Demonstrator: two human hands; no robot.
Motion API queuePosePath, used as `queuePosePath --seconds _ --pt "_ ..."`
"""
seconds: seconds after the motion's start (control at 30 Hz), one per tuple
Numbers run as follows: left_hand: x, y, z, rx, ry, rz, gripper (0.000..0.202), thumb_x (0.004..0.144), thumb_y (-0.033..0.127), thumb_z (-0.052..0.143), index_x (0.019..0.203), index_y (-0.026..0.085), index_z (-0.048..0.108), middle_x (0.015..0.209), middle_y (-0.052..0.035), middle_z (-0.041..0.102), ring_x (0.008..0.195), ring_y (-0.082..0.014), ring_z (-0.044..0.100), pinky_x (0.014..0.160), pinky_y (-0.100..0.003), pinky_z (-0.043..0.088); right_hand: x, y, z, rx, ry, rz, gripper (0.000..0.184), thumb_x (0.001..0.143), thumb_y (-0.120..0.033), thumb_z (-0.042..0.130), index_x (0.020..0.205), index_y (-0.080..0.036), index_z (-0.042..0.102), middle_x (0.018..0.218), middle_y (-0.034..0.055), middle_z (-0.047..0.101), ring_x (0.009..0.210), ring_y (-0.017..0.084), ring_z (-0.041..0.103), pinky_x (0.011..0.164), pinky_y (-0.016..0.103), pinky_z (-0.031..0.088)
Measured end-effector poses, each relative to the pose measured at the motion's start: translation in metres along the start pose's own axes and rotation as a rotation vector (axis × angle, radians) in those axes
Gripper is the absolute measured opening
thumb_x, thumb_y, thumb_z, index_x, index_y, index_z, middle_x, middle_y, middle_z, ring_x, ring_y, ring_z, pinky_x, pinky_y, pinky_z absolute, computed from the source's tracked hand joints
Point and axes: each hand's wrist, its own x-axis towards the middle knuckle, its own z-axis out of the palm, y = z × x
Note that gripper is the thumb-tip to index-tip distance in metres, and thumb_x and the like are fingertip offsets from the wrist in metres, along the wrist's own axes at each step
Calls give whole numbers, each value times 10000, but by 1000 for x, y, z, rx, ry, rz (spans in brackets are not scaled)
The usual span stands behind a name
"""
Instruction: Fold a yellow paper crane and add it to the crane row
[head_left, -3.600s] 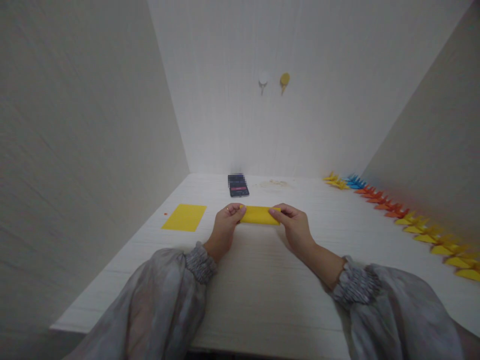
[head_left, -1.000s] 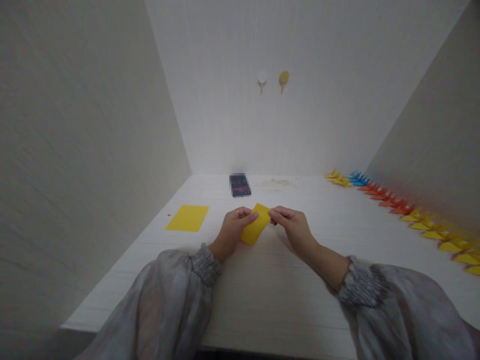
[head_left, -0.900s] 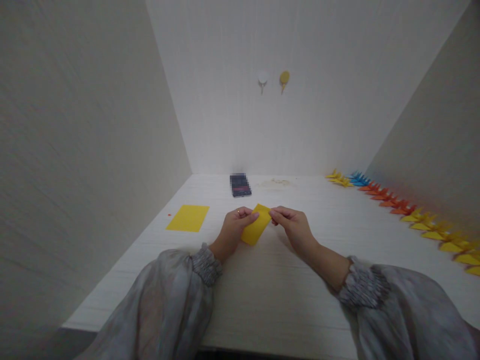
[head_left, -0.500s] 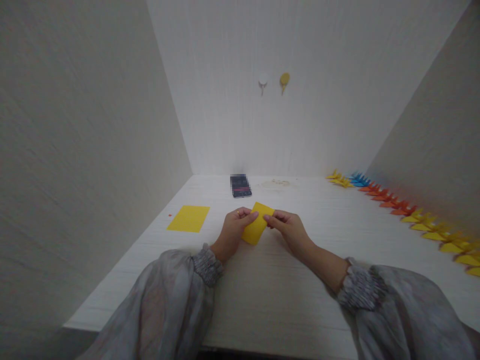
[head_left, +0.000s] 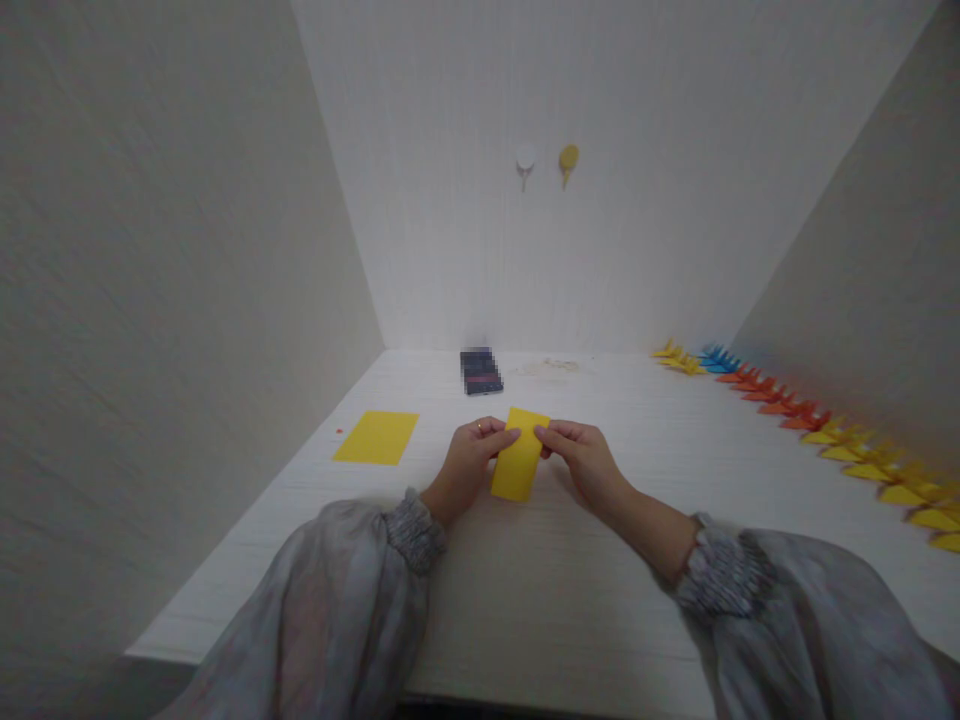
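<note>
A narrow yellow piece of paper [head_left: 519, 468], apparently folded, is held between my two hands over the middle of the table. My left hand [head_left: 477, 452] pinches its left edge, thumb on top; a ring shows on one finger. On the opposite edge, my right hand [head_left: 576, 446] grips with thumb above and fingers curled beneath. The paper's long sides slant slightly, its lower end pointing toward me. To the left of my left hand, a flat yellow sheet of paper [head_left: 376, 438] lies on the table.
A dark phone [head_left: 481, 372] lies near the back wall. Along the right side runs a row of folded paper figures in yellow [head_left: 874, 462], orange [head_left: 776, 396] and blue [head_left: 720, 359]. Two hooks, white [head_left: 525, 160] and yellow [head_left: 568, 160], are on the wall. Walls enclose the white table [head_left: 570, 600].
The held paper has turned to a more upright angle, its lower end shifting right. My hands have moved slightly with it, both still gripping its edges.
</note>
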Motion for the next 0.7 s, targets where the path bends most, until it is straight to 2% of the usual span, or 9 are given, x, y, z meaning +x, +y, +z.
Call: queuePosePath --seconds 0.23,0.5,0.7 --pt "1 -1 -1 -24 1 65 262 621 355 638 732 126 578 695 -31 612 633 -127 562 646 -269 441 -1 0 0 24 -68 43 268 669 -341 593 481 -158 540 499 -27 488 514 98 430 543 231 326" --pt "3 0 0 -14 79 110 266 611 375 640 658 126 561 650 -24 596 622 -124 550 652 -277 441 -1 1 2 -14 -89 50 275 685 -389 563 515 -173 554 524 -16 492 524 105 433 540 233 345" --pt "3 1 1 -25 143 140 270 618 381 633 635 127 542 611 -6 564 575 -95 509 596 -238 422 0 7 3 -78 -116 69 219 671 -361 588 579 -164 598 550 -17 517 516 98 436 516 223 333"
